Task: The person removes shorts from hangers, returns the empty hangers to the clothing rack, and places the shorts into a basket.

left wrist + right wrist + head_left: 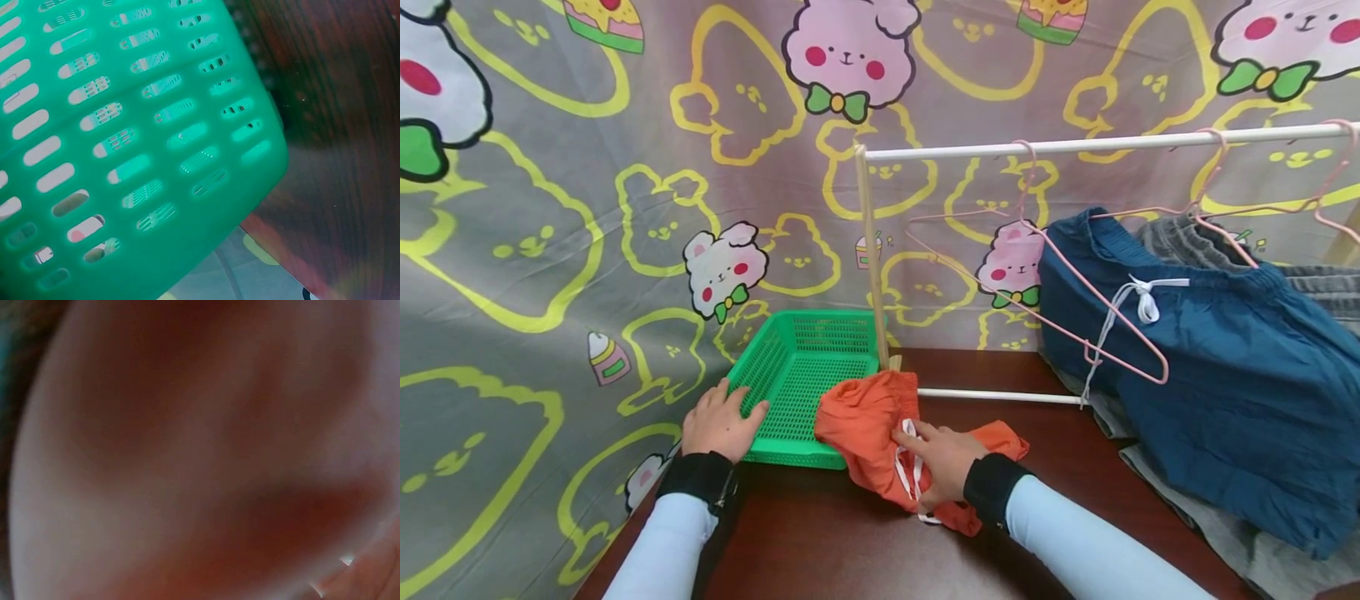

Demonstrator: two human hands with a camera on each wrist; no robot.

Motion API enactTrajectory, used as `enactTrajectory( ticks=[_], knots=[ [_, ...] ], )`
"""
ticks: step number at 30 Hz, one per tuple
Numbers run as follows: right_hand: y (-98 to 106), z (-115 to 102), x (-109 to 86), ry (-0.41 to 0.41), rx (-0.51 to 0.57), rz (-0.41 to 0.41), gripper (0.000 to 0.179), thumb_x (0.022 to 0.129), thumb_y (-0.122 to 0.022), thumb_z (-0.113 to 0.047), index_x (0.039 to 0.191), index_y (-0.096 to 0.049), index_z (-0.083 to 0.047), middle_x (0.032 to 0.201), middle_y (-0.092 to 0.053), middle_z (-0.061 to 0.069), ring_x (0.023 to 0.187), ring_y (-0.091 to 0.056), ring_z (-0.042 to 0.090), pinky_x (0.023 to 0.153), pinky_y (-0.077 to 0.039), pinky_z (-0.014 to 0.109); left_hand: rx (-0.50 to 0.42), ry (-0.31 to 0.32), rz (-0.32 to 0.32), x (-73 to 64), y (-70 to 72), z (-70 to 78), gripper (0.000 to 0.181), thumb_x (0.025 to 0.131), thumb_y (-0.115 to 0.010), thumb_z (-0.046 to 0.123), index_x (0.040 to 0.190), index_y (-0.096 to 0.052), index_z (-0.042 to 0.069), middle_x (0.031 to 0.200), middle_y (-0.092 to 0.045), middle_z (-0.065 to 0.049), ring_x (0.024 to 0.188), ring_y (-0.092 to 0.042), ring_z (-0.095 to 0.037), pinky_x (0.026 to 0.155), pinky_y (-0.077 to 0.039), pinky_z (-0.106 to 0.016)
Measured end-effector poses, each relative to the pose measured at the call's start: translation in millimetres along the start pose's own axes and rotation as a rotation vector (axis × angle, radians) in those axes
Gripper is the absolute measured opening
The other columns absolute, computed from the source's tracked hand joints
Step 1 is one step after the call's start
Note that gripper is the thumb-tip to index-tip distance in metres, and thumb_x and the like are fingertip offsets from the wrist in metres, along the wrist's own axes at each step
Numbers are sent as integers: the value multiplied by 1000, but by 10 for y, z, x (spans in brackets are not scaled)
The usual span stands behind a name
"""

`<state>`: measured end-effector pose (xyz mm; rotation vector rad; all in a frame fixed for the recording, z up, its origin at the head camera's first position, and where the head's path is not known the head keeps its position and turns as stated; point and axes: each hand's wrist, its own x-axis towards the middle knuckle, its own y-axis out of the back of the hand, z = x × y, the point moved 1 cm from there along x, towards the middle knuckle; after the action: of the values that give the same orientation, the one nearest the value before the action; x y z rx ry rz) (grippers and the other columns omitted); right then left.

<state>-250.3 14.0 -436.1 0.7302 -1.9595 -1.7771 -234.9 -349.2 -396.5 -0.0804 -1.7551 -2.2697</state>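
Orange shorts (868, 417) with a white drawstring lie crumpled over the front right corner of a green plastic basket (797, 454) and onto the table. My right hand (951, 462) holds the shorts near the drawstring, thumb and fingers on the cloth. In the right wrist view blurred cloth fills most of the picture, with a bit of the hand at the lower right corner. My left hand (718, 423) rests on the basket's left rim, fingers spread over the edge. The left wrist view shows only the slotted basket wall (181, 187) close up; the hand is hidden there.
Behind stands a clothes rack with a white rail (940, 153) and a wooden post (871, 250). A bare pink hanger (1105, 292) hangs beside blue shorts (1225, 375) and grey garments (1195, 500). A patterned curtain (647, 317) borders the dark table (820, 533).
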Motion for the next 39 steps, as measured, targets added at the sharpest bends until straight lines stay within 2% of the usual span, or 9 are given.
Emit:
enactTrajectory(
  ticks=[6,12,15,18,23,28,33,39],
  knots=[
    [6,-32,15,11,-11,-6,96,64,-90,-59,148,-53,-31,139,-55,7,117,-54,30,86,-53,49,1,7,-1,-14,24,-8,68,102,-47,53,147,-48,2,159,-24,-29,144,-22,-49,111,-20,-70],
    [-62,-26,18,37,7,72,61,71,-90,-48,124,-71,-27,121,-60,4,98,-57,24,72,-54,40,-4,4,-3,-26,24,-9,68,102,-46,54,147,-48,2,159,-24,-30,144,-22,-49,111,-19,-70],
    [-76,-26,11,50,1,97,49,75,-89,-42,118,-72,-26,111,-59,3,89,-58,21,69,-55,37,-5,4,2,-28,17,-6,69,102,-46,54,147,-49,2,159,-25,-30,144,-22,-49,111,-20,-70],
    [-69,-41,-7,52,9,104,45,77,-89,-38,116,-72,-25,109,-59,5,83,-60,20,68,-56,38,-6,5,4,-29,15,-13,68,102,-46,54,147,-50,2,159,-24,-30,145,-22,-49,111,-20,-70],
    [-51,-52,-28,58,10,135,37,80,-86,-33,113,-72,-21,108,-61,8,80,-63,22,72,-57,43,-7,18,1,-26,17,-19,68,102,-47,53,147,-50,2,159,-24,-30,145,-21,-49,111,-19,-69],
    [-33,-19,-45,28,14,151,33,84,-82,-28,113,-70,-18,103,-62,8,80,-61,22,74,-57,43,-8,16,5,-7,19,-7,67,102,-47,51,147,-49,1,159,-24,-30,145,-21,-49,111,-19,-69],
    [-1,21,-62,15,104,192,33,84,-78,-25,114,-69,-13,100,-65,8,86,-61,24,77,-56,45,-6,25,0,3,17,16,68,101,-47,51,147,-49,1,159,-25,-30,145,-21,-49,111,-20,-69],
    [13,59,-60,9,271,232,23,85,-76,-19,105,-66,-13,86,-62,-2,79,-58,20,73,-50,40,-5,19,-16,-11,12,20,69,102,-46,52,148,-48,2,160,-23,-30,145,-20,-49,112,-19,-69]
  ],
)
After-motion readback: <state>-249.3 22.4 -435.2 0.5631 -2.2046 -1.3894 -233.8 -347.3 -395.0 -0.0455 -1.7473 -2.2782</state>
